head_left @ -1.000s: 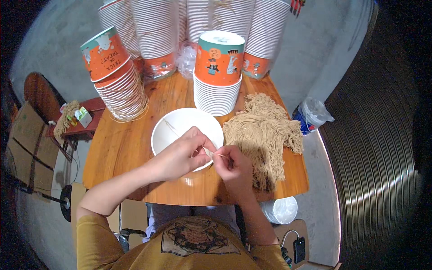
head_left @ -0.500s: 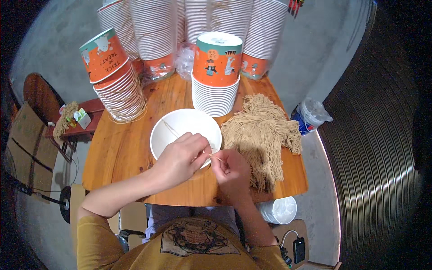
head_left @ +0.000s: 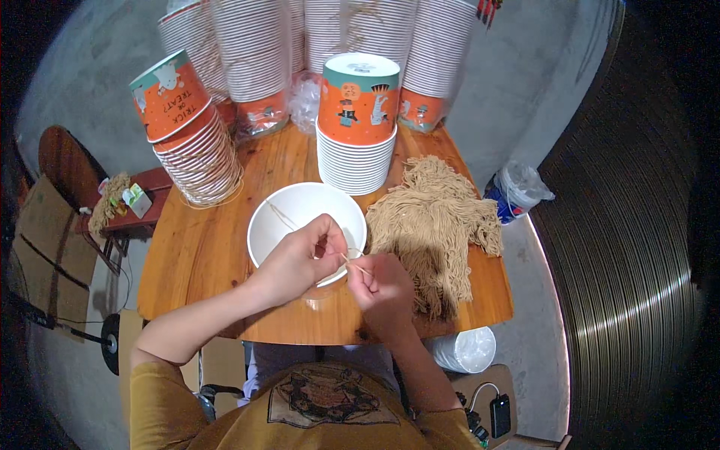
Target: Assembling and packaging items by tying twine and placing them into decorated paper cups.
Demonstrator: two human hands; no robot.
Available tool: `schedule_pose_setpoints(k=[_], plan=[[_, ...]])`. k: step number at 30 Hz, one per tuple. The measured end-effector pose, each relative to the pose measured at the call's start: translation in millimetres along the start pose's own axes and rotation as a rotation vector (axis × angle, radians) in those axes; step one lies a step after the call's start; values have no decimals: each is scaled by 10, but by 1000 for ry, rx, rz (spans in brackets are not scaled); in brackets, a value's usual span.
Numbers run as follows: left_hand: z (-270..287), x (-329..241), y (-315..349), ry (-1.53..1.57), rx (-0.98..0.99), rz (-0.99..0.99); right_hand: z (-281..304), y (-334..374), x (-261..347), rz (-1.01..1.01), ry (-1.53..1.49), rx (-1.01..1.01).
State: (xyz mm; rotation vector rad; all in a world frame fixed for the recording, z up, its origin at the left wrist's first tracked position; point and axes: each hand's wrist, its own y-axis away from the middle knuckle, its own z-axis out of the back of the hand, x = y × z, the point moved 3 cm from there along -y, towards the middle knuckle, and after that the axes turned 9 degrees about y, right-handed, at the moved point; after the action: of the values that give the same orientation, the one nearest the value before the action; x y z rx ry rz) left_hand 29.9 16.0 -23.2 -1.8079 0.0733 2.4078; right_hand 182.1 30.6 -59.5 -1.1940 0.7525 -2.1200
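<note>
Threading step: left hand (head_left: 300, 259) and right hand (head_left: 382, 289), both pinched closed on a tan string (head_left: 352, 261), work over the white bowl (head_left: 296, 214); next, likely pulling it taut.

We see soft, even light on the wooden table (head_left: 225, 255), with no strong glare. The picture bends at its edges, and the corners go black.

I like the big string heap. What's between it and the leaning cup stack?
In the head view, the white bowl sits between the string heap and the leaning cup stack.
</note>
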Motion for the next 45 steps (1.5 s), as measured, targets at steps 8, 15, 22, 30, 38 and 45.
schedule_pose_setpoints(k=[8, 15, 22, 30, 38, 45], plan=[[-28, -22, -28, 148, 58, -69, -78, 23, -123, -432, -383, 61], [-36, -31, -54, 208, 65, -67, -109, 37, -230, -385, -407, 81], [13, 33, -128, 382, 70, 76, -36, -6, -189, -317, -310, 106], [-7, -3, -128, 350, 59, 124, 42, -52, -149, -266, -231, 81], [-53, -47, -99, 171, 63, -18, 105, -51, -161, 70, 120, 115], [-88, -43, -85, -5, 112, -180, 58, -64, -155, 79, 29, -15]])
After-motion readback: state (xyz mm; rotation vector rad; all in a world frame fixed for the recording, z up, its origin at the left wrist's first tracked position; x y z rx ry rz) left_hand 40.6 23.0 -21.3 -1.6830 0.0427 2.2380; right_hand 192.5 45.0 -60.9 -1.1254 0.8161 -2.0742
